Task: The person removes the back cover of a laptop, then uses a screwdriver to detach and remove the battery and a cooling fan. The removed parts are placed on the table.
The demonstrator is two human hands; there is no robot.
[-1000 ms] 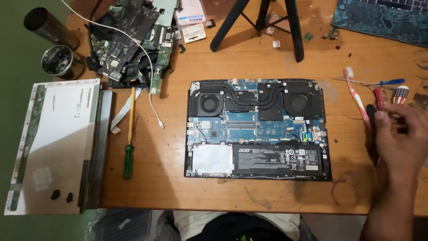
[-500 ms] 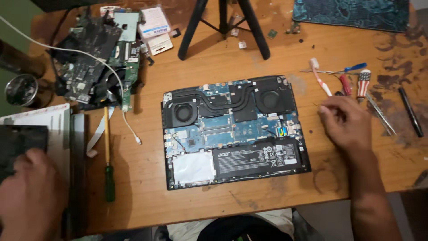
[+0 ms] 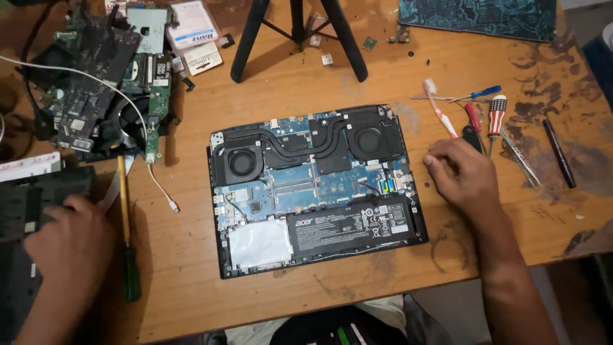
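Observation:
An opened black laptop [image 3: 319, 185] lies bottom up in the middle of the wooden table, with two fans, copper heat pipes, a blue board and a black battery showing. My right hand [image 3: 461, 176] rests on the table just right of the laptop's edge, fingers curled; I see nothing in it. My left hand [image 3: 67, 246] is at the far left, with its fingers laid over a flat black cover [image 3: 32, 204] and holding it.
A green-handled screwdriver [image 3: 131, 281] lies between my left hand and the laptop. A toothbrush [image 3: 440, 108], several small screwdrivers [image 3: 497, 112], tweezers [image 3: 520, 156] and a black pen [image 3: 559, 153] lie at the right. Loose circuit boards [image 3: 102, 83] are piled at the back left, behind tripod legs [image 3: 294, 32].
The view has swung right and down. My right hand left the tools and came to the laptop's right edge. My left hand came in at the left with the black cover.

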